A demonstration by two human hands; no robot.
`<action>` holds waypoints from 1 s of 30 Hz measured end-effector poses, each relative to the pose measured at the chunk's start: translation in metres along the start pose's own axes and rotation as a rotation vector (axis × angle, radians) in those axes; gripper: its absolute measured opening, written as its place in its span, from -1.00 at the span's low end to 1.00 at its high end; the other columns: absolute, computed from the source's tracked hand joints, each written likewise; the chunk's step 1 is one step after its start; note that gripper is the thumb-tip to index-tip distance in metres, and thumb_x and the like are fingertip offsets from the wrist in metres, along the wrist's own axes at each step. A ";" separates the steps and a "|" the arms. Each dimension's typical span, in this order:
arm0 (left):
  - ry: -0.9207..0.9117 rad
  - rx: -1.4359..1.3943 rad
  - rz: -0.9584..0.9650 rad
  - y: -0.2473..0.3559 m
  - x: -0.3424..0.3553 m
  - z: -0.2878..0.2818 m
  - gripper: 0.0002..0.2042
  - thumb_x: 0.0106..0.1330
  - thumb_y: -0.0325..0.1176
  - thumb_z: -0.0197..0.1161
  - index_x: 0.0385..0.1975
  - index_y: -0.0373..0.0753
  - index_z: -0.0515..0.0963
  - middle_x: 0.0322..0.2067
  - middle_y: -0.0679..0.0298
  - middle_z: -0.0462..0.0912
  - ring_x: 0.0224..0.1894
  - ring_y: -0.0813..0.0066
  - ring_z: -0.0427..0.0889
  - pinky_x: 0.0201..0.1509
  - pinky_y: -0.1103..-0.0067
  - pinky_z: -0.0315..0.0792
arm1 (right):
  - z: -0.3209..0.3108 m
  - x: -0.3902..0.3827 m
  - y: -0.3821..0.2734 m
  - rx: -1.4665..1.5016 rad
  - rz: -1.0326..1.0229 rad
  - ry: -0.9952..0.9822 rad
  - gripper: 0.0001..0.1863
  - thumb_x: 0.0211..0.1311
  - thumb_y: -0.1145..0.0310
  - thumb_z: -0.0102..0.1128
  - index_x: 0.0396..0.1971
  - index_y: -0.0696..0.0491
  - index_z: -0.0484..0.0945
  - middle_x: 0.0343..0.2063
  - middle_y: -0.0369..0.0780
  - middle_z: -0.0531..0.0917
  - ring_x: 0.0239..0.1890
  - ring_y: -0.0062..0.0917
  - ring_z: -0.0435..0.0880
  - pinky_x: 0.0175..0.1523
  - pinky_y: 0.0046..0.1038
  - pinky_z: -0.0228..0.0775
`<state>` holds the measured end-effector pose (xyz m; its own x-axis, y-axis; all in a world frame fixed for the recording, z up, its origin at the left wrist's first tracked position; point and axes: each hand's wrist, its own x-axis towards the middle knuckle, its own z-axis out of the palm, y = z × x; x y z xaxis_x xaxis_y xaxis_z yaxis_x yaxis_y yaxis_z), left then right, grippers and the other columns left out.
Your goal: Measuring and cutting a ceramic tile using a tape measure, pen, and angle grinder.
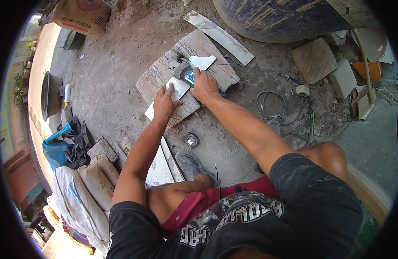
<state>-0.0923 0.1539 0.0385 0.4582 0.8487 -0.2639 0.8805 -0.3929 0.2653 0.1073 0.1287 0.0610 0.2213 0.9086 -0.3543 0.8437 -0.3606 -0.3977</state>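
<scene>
A person is holding a power grinder over a white tile on a scored slab.

The right hand [204, 85] is grasping the grinder [189, 78], its fingers wrapping around the body; whether the disc is touching the tile cannot be told. The left hand [165, 102] is lying on the white tile [180, 88] with fingers extended and loosely spread, not clenching. The tile is resting on the brownish slab [153, 80], and a white offcut [203, 62] is lying beyond the grinder. A tape measure [190, 140] is sitting on the ground near a dusty shoe [190, 163].
</scene>
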 end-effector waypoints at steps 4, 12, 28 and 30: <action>0.010 -0.003 0.006 -0.001 0.000 0.000 -0.05 -0.03 -0.11 0.60 0.44 -0.09 0.28 0.32 -0.09 0.37 0.30 -0.07 0.43 0.37 0.28 0.36 | 0.003 0.001 0.000 0.015 0.001 0.031 -0.31 0.09 0.31 0.38 0.21 0.11 0.29 -0.02 0.02 0.58 0.05 -0.08 0.65 0.10 -0.12 0.54; 0.006 0.004 0.001 0.001 -0.001 0.000 -0.06 -0.03 -0.12 0.60 0.44 -0.09 0.28 0.33 -0.12 0.36 0.32 -0.08 0.42 0.38 0.28 0.35 | 0.008 0.002 0.002 0.018 -0.002 0.059 -0.27 0.03 0.30 0.44 0.19 0.12 0.29 -0.03 0.03 0.58 0.04 -0.05 0.65 0.10 -0.12 0.55; -0.013 0.009 -0.007 0.002 0.001 0.000 -0.05 -0.02 -0.11 0.60 0.45 -0.07 0.26 0.35 -0.11 0.35 0.35 -0.08 0.38 0.41 0.29 0.33 | 0.008 0.004 0.003 0.001 0.000 0.063 -0.32 0.02 0.28 0.46 0.11 0.10 0.30 -0.06 0.03 0.59 0.01 -0.06 0.67 0.07 -0.14 0.57; -0.012 0.007 -0.010 0.002 -0.001 0.000 -0.05 -0.02 -0.11 0.60 0.45 -0.07 0.26 0.35 -0.11 0.35 0.35 -0.08 0.38 0.41 0.29 0.33 | 0.009 0.004 0.003 0.004 0.003 0.062 -0.32 0.02 0.28 0.46 0.11 0.10 0.30 -0.05 0.03 0.59 0.01 -0.06 0.67 0.07 -0.14 0.57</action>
<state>-0.0912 0.1529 0.0394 0.4508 0.8483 -0.2776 0.8858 -0.3869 0.2563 0.1062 0.1295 0.0505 0.2542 0.9186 -0.3026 0.8409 -0.3645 -0.4001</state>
